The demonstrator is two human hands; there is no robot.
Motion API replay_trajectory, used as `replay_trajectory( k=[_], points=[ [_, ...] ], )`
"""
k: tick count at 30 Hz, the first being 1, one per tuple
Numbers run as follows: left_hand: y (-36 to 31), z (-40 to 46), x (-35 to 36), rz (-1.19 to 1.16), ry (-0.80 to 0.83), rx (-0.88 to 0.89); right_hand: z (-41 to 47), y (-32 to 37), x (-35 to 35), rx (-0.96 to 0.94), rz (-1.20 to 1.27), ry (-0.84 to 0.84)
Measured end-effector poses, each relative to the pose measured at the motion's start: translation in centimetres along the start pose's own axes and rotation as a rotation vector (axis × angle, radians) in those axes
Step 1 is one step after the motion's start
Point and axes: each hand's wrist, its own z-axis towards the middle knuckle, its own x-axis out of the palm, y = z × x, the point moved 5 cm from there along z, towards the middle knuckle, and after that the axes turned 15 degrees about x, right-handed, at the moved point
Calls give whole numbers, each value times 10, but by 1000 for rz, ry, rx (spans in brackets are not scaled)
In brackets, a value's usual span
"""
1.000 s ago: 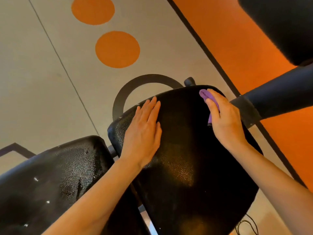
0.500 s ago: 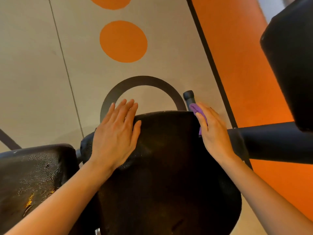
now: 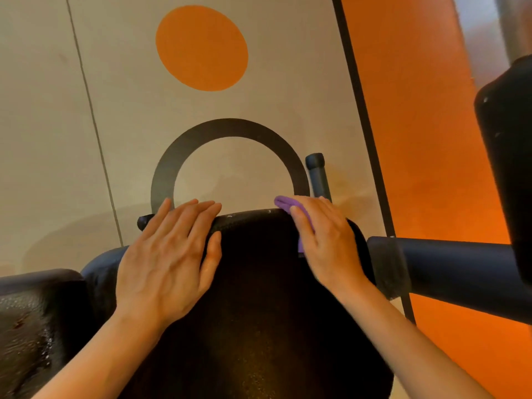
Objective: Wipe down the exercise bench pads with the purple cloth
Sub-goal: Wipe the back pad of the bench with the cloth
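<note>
A black textured bench pad (image 3: 259,298) fills the lower middle of the head view. My left hand (image 3: 169,254) lies flat on its upper left part, fingers stretched over the far edge, holding nothing. My right hand (image 3: 325,240) presses the purple cloth (image 3: 283,203) against the pad's upper right corner. Most of the cloth is hidden under the palm; only a folded tip and a strip by the thumb show. A second black pad (image 3: 37,326) sits at the lower left.
A black foam roller bar (image 3: 460,272) juts in from the right, just beside my right wrist. Another black pad (image 3: 506,156) looms at the right edge. A short black handle (image 3: 316,174) stands behind the pad. The floor is beige with orange and dark markings.
Both hands have slid toward the pad's far edge, the right one carrying the cloth along. The view has tilted, so the pad sits lower and larger in frame.
</note>
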Motion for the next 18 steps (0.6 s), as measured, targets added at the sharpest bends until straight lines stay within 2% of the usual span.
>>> replay_trajectory(
  k=[1, 3, 5, 8, 11, 13, 14, 15, 17, 18],
  points=[
    [0, 0, -1, 1, -4, -8, 5, -16, -8, 67, 39, 15],
    [1, 1, -3, -4, -16, -13, 11, -47, -21, 352, 141, 4],
    [0, 1, -3, -3, -18, -16, 10, -55, -21, 505, 127, -84],
    [-1, 1, -3, 0, 2, -30, 5, -30, -14, 349, -6, -204],
    [-1, 1, -4, 3, 12, -39, 3, 2, 2, 47, -10, -105],
    [-1, 0, -5, 8, 5, -43, 2, 3, 3, -72, 7, -36],
    [-2, 0, -5, 11, 3, -46, 4, -7, -3, -51, 33, -12],
    [-2, 0, -5, 13, 1, -48, 7, -22, -11, 47, 76, -13],
    [-1, 1, -4, 16, -1, -45, 6, -44, -21, 297, 164, -76],
    [-1, 1, -3, 19, 1, -43, 3, -34, -17, 330, 160, -110]
  ],
)
